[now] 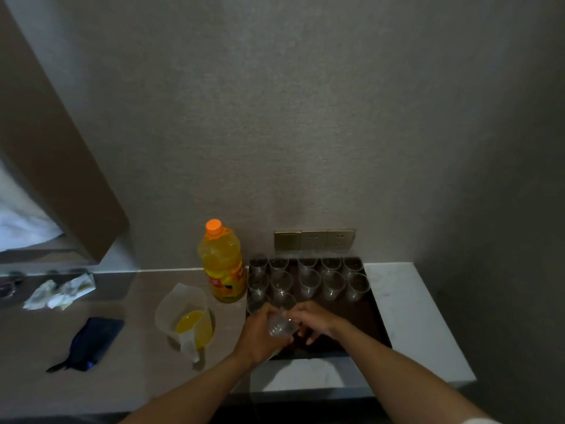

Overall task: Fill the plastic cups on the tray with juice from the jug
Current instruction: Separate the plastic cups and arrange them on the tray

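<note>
My left hand (260, 328) and right hand (312, 319) meet over the near-left part of the dark tray (371, 319). Between them I hold a stack of clear plastic cups (281, 327), lying tilted on its side; my left grip is curled round it from the left, and my right grip pinches its end, fingers bent over the top. Just beyond my hands, empty cups (308, 283) stand upright on the tray in rows, the nearest ones touching or almost touching my knuckles; I cannot tell which. The far rows run from straight ahead of my grip off to the right.

The jug (183, 319) stands on the surface (137, 347) to the left of my left hand, near but apart from it, with a little orange juice in its bottom and its handle turned toward me. Beyond the jug, left of the tray's far corner, stands a capped juice bottle (223, 264). Farther left lie a dark pouch (91, 342) and some crumpled wrappers (58, 292).
</note>
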A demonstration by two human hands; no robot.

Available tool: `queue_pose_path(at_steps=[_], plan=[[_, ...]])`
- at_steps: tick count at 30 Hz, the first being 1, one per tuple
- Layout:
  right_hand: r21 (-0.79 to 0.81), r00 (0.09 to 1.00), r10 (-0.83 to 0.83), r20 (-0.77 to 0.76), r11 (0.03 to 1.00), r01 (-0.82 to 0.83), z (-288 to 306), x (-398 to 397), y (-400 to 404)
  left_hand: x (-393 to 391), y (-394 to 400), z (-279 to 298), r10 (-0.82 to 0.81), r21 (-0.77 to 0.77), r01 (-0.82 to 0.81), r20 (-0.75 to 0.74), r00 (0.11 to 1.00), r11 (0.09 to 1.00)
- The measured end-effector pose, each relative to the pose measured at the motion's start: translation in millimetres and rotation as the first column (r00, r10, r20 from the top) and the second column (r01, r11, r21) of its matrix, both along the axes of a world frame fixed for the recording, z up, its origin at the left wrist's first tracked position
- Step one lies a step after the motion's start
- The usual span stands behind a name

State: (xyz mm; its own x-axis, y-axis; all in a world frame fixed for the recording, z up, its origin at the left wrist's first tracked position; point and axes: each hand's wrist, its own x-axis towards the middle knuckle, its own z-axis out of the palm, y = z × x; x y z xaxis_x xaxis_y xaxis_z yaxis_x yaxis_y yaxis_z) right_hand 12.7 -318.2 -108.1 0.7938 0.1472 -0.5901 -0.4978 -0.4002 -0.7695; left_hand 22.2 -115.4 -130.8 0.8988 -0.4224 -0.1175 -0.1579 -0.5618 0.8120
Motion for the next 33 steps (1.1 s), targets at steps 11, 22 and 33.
queue_pose_path(at_steps=[11,22,33], plan=[[0.032,0.917,-0.396,-0.043,0.917,0.398,-1.2,-17.6,-34.9,-3.7,-8.3,1.7,-0.002,-0.017,0.001,-0.048,0.999,1.0],[-0.375,0.931,-0.204,0.304,0.872,0.314,-51.5,-11.3,-51.4,3.3,-8.9,-6.5,0.018,-0.056,-0.021,-0.054,0.998,0.998],[-0.433,0.919,-0.229,0.322,0.827,0.358,-62.3,11.3,-22.8,15.4,-6.1,-1.3,0.025,-0.068,-0.028,-0.051,0.998,0.997]])
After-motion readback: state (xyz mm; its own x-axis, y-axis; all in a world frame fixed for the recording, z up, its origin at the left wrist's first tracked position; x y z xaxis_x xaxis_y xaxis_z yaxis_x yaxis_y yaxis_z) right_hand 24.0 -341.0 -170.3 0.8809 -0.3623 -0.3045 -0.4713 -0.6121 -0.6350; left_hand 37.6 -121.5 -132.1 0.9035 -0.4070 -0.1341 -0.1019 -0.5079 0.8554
